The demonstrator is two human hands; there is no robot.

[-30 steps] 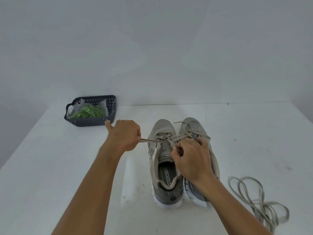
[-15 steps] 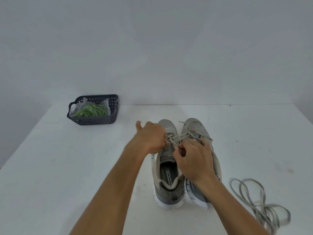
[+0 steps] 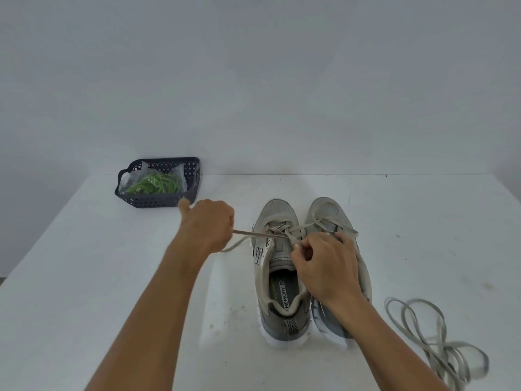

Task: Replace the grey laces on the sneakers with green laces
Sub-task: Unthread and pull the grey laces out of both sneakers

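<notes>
White table [image 3: 84, 292] against a plain grey wall; pair of grey sneakers just right of frame centre, toes pointing away, side by side and touching. Left sneaker [image 3: 277, 275] has its grey lace [image 3: 253, 235] part way out of the eyelets. One strand is stretched taut to the left of frame, a slack tail drooping below it. Left hand [image 3: 210, 227] is a fist curled round that strand, thumb sticking up. Right hand [image 3: 327, 266] sits over the tongue area, fingertips pinching the lace at the eyelets, rest of the fingers curled; it partly covers the right sneaker [image 3: 332, 215], whose eyelets look empty, though loose strands lie across its toe. Removed lace [image 3: 439, 334] lies in loose loops at lower right, well apart from the shoes. Basket [image 3: 158, 198] at upper left holds green laces [image 3: 155, 184] in a clear bag, untouched.

Judgement: unlacing of the second shoe is in hand, green lacing not yet begun. Lace is flat, soft and light, limp when slack, likely to snag at eyelets. Best held close to the eyelet and pulled along the hole's line. Shoe is light and may slide, so it needs steadying.
</notes>
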